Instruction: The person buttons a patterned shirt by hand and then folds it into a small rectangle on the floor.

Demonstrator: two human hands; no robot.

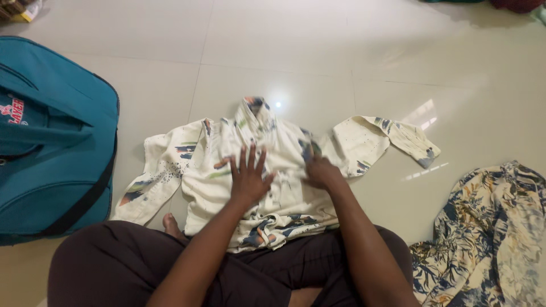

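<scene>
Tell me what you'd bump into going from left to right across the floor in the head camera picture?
Teal bag → white shirt with the left hand flat on it → right hand on the same shirt → flowery cloth.

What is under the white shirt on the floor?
The white shirt lies spread on the pale tiled floor, its lower edge over the person's lap. Both hands, left hand and right hand, press on top. Anything beneath the cloth is covered.
</scene>
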